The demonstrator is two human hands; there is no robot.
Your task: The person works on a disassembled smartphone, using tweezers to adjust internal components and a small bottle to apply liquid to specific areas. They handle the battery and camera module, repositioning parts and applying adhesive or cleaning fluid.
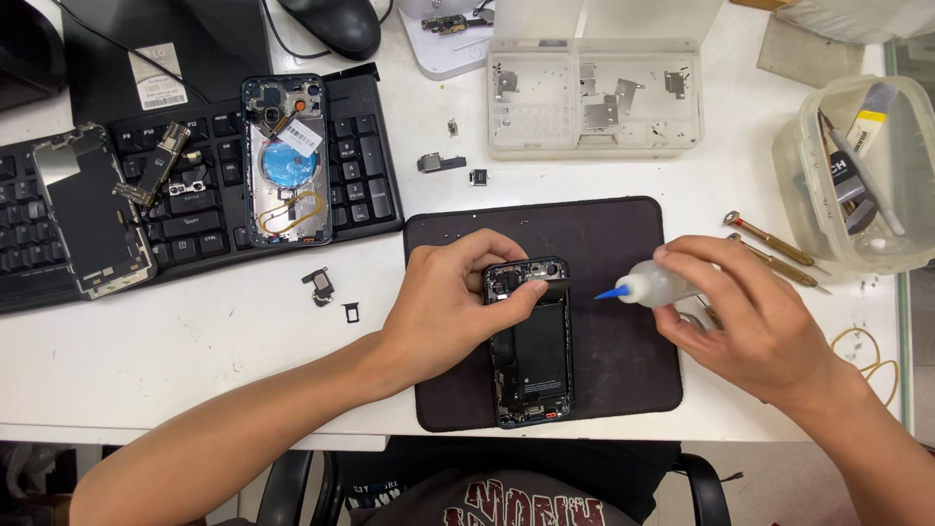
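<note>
Bare black mat [623, 360] open to the right of your opened phone [531, 341], white desk [195, 341] free at your left forearm, keyboard [195, 195] with dismantled phones crowding upper left, screwdrivers [774, 248] and plastic tub [857, 175] blocking the right.

Matt mat, glossy phone parts, clear plastic

The black work mat [623, 360] looks matt and slightly grainy; on it the opened phone [531, 341] shows a dull black battery and metal frame. Right of the mat, a translucent plastic squeeze bottle [654, 285] with smooth blue tip; beyond it, a clear plastic tub [808, 185]. The white table [195, 341] is smooth.
</note>
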